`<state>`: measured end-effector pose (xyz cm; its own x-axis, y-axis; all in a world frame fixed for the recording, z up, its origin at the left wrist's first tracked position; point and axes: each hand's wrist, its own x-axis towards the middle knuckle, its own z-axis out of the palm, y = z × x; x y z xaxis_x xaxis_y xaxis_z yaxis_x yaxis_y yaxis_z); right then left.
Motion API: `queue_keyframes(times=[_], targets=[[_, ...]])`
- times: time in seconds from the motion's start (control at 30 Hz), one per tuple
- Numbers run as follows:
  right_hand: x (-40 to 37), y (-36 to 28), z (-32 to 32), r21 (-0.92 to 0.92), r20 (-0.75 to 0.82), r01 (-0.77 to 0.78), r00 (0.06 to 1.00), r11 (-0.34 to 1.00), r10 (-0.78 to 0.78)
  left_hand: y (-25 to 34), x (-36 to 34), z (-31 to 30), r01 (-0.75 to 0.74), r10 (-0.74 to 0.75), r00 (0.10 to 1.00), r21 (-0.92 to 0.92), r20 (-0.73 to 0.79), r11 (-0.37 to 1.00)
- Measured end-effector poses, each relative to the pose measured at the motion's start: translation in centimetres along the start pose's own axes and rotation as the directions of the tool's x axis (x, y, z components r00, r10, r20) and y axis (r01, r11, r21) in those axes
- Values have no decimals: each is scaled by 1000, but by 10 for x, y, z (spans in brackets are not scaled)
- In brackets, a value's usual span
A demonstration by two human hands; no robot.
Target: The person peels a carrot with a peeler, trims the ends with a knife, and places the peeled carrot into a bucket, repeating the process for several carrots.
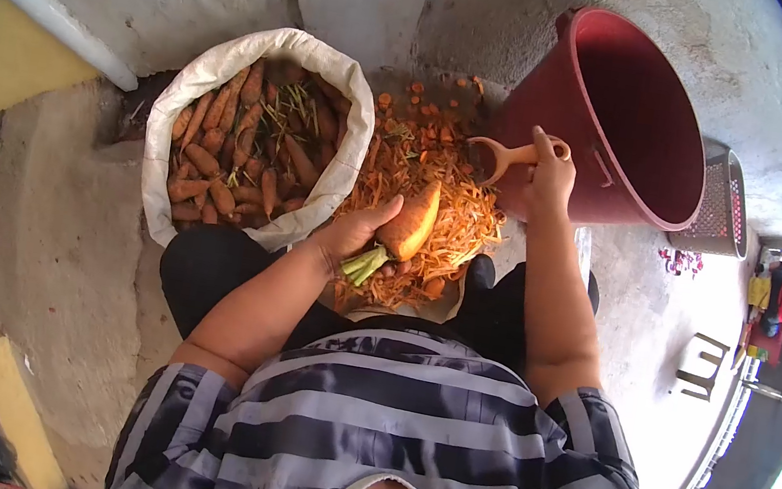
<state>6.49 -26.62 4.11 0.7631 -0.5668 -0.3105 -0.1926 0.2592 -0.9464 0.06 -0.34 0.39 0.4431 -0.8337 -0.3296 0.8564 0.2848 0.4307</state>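
My left hand (360, 231) is wrapped round a carrot (410, 225) whose cut green stalks (364, 266) point down toward me. One side of that carrot is bright orange and looks peeled; the rest is duller. Raised to the right, my right hand (552, 177) grips a peeler (503, 157) with a pale orange handle, its head apart from the carrot. Beneath the carrot lies a heap of orange peelings (464, 217). To the left stands a white sack (354, 138) with a rolled rim, filled with unpeeled carrots (249, 127).
A big dark red bucket (559, 98) leans near the wall at the right, its inside in shadow. Behind it is a perforated crate (724, 203). Small carrot ends (417, 89) lie by the wall (486, 16). A low stool (700, 367) stands farther right.
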Motion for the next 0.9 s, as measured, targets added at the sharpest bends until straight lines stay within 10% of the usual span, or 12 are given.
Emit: queue_keyframes(times=[0.2,0.33,0.47,0.77,0.87,0.9], targets=[[-87,9,26,-49,655,-39,754,998,62,-2,10,-5,-47,50,999,175,-16,984],[-32,15,21,-90,336,-122,931,988,146,-6,4,-6,113,-99,988,-118,117,987],[32,43,-19,-8,-102,21,995,1000,-22,5,-7,23,23,-14,984,47,-180,999],[-98,21,26,39,535,-121,841,992,82,4,5,16,18,-23,989,-41,-145,999],[-62,33,18,15,444,-195,880,981,168,-7,7,-11,31,-31,999,-16,-20,999],[-41,39,17,14,204,-175,964,984,169,-9,9,-18,56,-56,998,6,-39,998]])
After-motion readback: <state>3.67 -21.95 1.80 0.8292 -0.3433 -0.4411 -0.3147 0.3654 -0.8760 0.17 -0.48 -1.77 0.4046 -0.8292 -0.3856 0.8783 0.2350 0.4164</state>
